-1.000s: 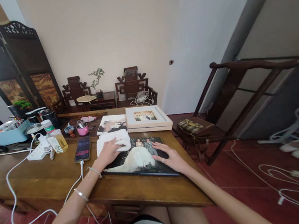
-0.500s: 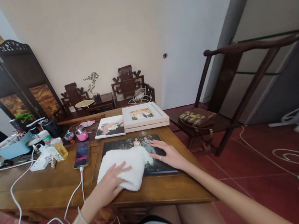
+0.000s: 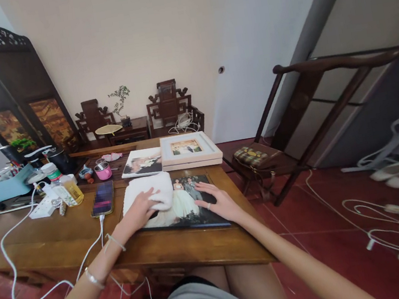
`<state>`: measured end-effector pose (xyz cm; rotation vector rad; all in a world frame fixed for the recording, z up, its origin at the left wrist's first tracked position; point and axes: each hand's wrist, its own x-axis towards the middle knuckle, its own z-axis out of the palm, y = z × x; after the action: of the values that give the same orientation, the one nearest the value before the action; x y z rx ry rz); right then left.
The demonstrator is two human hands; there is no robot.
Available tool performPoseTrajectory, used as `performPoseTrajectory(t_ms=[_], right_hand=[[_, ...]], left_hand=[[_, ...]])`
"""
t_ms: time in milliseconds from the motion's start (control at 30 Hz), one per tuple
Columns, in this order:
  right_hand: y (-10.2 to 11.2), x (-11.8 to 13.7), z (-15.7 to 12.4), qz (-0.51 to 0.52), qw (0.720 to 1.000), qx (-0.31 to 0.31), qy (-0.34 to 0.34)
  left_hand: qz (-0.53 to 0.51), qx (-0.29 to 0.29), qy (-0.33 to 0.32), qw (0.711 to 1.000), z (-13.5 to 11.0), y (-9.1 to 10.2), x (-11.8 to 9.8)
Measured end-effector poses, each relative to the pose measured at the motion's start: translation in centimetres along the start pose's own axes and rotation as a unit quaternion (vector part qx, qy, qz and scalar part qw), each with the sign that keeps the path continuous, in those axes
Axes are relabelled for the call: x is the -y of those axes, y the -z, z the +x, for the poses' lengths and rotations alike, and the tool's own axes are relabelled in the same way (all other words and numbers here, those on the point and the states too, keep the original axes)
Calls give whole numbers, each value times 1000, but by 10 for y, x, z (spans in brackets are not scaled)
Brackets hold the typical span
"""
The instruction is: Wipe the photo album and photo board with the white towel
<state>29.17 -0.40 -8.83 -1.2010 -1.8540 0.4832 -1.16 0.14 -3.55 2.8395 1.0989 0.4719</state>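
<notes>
A large glossy photo panel (image 3: 210, 214) lies flat on the wooden table, showing a couple in wedding clothes. Over its left part is a folded white towel (image 3: 144, 186). My left hand (image 3: 139, 212) grips the towel's near edge, fingers laid over the top of the cloth; the thumb is partly hidden. On the right side of the panel rests my right hand (image 3: 225, 206), its fingers stretched out and spread, holding nothing.
Behind the panel are a framed photo (image 3: 208, 155) and a smaller photo panel (image 3: 149, 168). Leftward sit a phone (image 3: 103, 199) on a white cable, a pink cup (image 3: 103, 171), bottles (image 3: 71, 190) and a blue basket (image 3: 12, 187). A wooden chair (image 3: 292, 162) with a bag stands right.
My left hand has slid the towel away from me and slightly left, baring more of the photo's lower middle. My right hand stays on the panel's right side. The camera view has shifted a little.
</notes>
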Motion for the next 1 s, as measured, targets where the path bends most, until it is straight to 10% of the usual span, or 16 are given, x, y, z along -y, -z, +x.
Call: performPoseTrajectory(t_ms=[267,633,1000], right_hand=[[0,1,0,-5,1000,11,0],[1,3,-1,-4,1000,10,-5],[0,1,-1,-3,1000,5,2]], left_hand=[[-11,23,-67,997,-43,-2,-60],[20,-29,24,999,22,-3,36],[0,-10,-15,1000,-79,7,-50]])
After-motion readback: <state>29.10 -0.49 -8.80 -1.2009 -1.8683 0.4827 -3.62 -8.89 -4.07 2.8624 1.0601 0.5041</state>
